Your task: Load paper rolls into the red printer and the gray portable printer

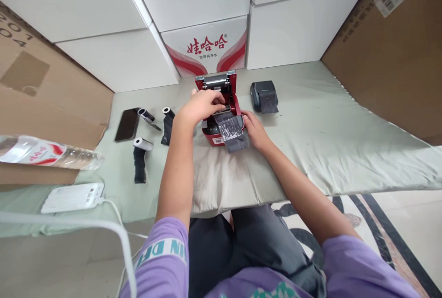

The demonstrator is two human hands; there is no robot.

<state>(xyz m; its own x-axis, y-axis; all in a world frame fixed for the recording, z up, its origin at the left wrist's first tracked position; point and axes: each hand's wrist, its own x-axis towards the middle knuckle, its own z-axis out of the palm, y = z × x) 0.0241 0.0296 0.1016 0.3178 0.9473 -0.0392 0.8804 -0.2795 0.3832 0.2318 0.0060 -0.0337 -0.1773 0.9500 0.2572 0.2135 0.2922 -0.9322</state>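
A small red label printer (216, 139) stands on the covered table with its lid (216, 81) raised. From its front hangs a black paper strip (232, 134) with white marks. My left hand (206, 103) reaches into the printer from the left, its fingers curled onto the paper roll; the fingers partly hide the roll. My right hand (254, 130) grips the printer's right side, the thumb near the strip and the other fingers mostly out of sight. Right of the printer is a smaller dark printer (263, 94) with a black strip out its front.
Several paper rolls with dark tails, including a white one (143, 144), lie left of my left arm beside a phone (127, 124). A water bottle (48, 151) and a white power bank (73, 197) with a cable are farther left. Boxes (207, 47) stand behind and at both sides.
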